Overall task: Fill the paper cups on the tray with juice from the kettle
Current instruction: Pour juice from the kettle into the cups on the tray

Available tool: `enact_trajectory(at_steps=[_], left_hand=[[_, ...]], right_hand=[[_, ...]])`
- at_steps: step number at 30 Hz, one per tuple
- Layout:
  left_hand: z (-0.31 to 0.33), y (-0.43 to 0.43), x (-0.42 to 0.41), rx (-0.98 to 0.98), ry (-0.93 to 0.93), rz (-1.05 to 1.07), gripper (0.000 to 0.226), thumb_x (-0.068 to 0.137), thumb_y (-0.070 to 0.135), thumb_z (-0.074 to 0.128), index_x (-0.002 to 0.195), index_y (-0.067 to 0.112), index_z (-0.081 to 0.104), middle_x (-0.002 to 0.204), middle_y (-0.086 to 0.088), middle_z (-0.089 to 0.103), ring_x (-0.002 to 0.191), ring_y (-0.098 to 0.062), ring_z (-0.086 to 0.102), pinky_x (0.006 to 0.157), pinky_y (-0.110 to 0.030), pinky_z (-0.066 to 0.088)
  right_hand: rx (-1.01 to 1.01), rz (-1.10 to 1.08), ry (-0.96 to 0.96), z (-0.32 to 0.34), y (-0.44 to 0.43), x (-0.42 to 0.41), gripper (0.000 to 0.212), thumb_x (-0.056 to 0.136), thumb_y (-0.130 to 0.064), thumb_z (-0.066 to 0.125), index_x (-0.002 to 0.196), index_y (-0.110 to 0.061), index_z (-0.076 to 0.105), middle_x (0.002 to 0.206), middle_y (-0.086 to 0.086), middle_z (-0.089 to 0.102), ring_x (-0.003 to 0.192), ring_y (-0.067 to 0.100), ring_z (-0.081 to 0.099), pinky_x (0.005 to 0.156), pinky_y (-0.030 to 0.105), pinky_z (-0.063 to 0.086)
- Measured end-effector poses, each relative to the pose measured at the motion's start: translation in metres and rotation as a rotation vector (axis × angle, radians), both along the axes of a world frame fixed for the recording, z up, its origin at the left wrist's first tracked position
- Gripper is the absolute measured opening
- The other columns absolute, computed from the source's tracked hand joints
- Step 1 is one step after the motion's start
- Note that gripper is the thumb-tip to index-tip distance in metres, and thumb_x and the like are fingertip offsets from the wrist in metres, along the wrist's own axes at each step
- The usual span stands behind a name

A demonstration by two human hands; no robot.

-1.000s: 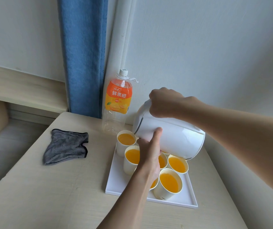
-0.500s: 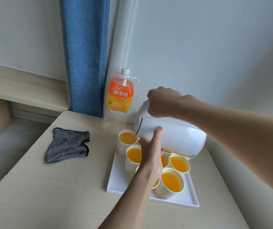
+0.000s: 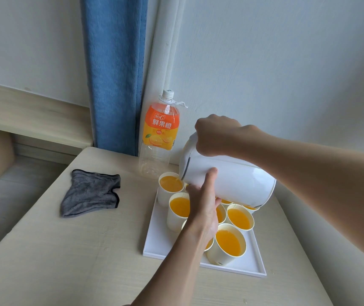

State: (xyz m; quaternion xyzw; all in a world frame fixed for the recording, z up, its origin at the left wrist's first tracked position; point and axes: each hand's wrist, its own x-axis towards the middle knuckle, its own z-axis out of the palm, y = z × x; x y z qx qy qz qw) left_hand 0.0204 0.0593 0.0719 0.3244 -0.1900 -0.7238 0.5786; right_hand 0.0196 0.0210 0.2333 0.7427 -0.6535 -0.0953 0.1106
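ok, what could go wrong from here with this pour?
1. The far cup under the spout of the kettle looks nearly full; more tilt may overflow it onto the tray.
2. The left hand presses the kettle with its forearm over the near cups; pulling back low could knock one.
3. The right hand holds the kettle steeply tilted, its base close above the right-side cups; a dip could clip their rims.
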Motion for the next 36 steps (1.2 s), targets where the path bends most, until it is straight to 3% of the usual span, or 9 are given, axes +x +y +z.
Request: enact_trajectory(at_steps=[8, 11, 16, 20, 22, 36], left_hand=[[-0.002, 0.003, 0.001, -0.028, -0.114, -0.022, 0.059, 0.093, 0.032, 0.076, 0.141, 0.026, 0.043, 0.133, -0.002, 0.063, 0.119, -0.024, 0.063, 0.103, -0.051, 0.056], [-0.002, 0.014, -0.002, -0.028, -0.135, -0.017, 0.074, 0.078, 0.043, 0.08, 0.141, 0.029, 0.044, 0.132, 0.003, 0.066, 0.119, -0.021, 0.064, 0.105, -0.051, 0.054], [-0.008, 0.043, -0.012, 0.05, -0.097, -0.024, 0.087, 0.06, 0.058, 0.08, 0.137, 0.031, 0.049, 0.132, 0.005, 0.068, 0.118, -0.019, 0.066, 0.104, -0.052, 0.054], [-0.012, 0.059, -0.018, 0.102, -0.034, -0.047, 0.055, 0.092, 0.037, 0.076, 0.138, 0.03, 0.046, 0.131, 0.004, 0.067, 0.114, -0.017, 0.067, 0.104, -0.051, 0.054], [-0.011, 0.063, -0.016, 0.117, -0.026, -0.046, 0.046, 0.097, 0.032, 0.071, 0.136, 0.028, 0.047, 0.13, 0.002, 0.067, 0.113, -0.017, 0.067, 0.103, -0.051, 0.054], [-0.011, 0.061, -0.008, 0.127, 0.026, -0.04, 0.05, 0.096, 0.031, 0.072, 0.138, 0.023, 0.046, 0.132, -0.004, 0.067, 0.119, -0.024, 0.066, 0.102, -0.048, 0.054]], right_hand=[[0.017, -0.084, -0.129, 0.005, 0.008, -0.017, 0.008, 0.08, -0.008, 0.045, 0.073, -0.012, 0.044, 0.079, 0.008, 0.048, 0.063, 0.022, 0.048, 0.057, 0.028, 0.039], [0.027, -0.137, -0.155, 0.006, 0.015, -0.023, 0.016, 0.066, -0.001, 0.046, 0.077, -0.009, 0.052, 0.082, 0.011, 0.053, 0.067, 0.027, 0.053, 0.06, 0.029, 0.043], [0.078, -0.13, -0.096, 0.0, 0.029, -0.024, 0.022, 0.062, 0.0, 0.049, 0.079, -0.009, 0.059, 0.081, 0.011, 0.055, 0.07, 0.031, 0.059, 0.065, 0.034, 0.049], [0.108, -0.097, -0.052, -0.005, 0.043, -0.021, 0.015, 0.067, -0.002, 0.047, 0.076, -0.011, 0.054, 0.079, 0.009, 0.054, 0.067, 0.027, 0.055, 0.061, 0.029, 0.044], [0.114, -0.081, -0.043, -0.006, 0.047, -0.019, 0.01, 0.071, -0.004, 0.046, 0.074, -0.013, 0.05, 0.079, 0.007, 0.052, 0.066, 0.024, 0.053, 0.059, 0.027, 0.042], [0.123, -0.053, 0.022, -0.003, 0.052, -0.002, 0.009, 0.075, -0.002, 0.048, 0.074, -0.01, 0.05, 0.077, 0.007, 0.051, 0.059, 0.02, 0.047, 0.052, 0.022, 0.034]])
